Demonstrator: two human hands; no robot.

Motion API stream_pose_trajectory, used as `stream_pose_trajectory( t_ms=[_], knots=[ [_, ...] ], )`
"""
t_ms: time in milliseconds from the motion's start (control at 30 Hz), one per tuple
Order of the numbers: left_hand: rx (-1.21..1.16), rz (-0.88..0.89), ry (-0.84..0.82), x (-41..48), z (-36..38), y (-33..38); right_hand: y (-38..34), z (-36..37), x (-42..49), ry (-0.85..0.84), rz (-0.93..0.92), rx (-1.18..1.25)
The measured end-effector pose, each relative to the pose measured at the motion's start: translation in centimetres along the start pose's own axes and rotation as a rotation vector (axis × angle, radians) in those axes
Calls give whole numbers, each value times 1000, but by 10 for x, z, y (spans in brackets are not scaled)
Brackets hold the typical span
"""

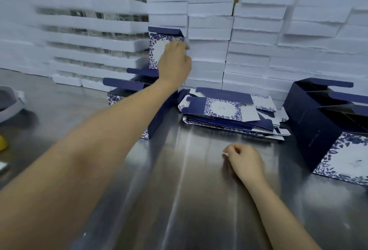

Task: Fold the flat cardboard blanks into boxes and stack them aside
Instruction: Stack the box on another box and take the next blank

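Folded box stands upright on the stacked boxes, back left against the foam. It looks like light, stiff card, open-topped and easily crushed, so take it by the side walls. Left hand grips its right edge, fingers curled. Right hand rests on the table, loosely curled and holding nothing, near the blanks.

L hand extended, gripping box; R hand loosely curled.

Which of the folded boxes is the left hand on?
The upright box topping the left stack, against the foam trays; the left hand holds it. Right-side boxes stand untouched.
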State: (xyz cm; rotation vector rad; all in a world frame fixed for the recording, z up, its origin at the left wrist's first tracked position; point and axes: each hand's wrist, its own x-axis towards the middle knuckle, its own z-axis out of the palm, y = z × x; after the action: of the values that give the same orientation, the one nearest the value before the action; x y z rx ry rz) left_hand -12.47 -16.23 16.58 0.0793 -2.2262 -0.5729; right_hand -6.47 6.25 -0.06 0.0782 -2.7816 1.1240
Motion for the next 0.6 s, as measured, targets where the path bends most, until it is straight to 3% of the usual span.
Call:
stream_pose_trajectory(
  t_ms=[67, 133, 200, 367, 433, 600],
  knots=[
    [-139, 118, -71, -50, 1, 35, -6, -1, -4, 13, -2, -9],
    [-221, 126, -162, -99, 8, 62, -14, 2, -15, -2, -25, -32],
    [-267, 42, -183, -140, 21, 77, -19, 6, -25, -6, -66, -81],
    [-521, -446, -111, -220, 55, 73, -21, 2, -32, 16, -161, -194],
    [-535, -454, -77, -224, 60, 67, -20, 0, -33, 13, -200, -184],
    [-588, -476, -177, -221, 59, 60, -15, 2, -32, 64, -230, -165]
  ],
)
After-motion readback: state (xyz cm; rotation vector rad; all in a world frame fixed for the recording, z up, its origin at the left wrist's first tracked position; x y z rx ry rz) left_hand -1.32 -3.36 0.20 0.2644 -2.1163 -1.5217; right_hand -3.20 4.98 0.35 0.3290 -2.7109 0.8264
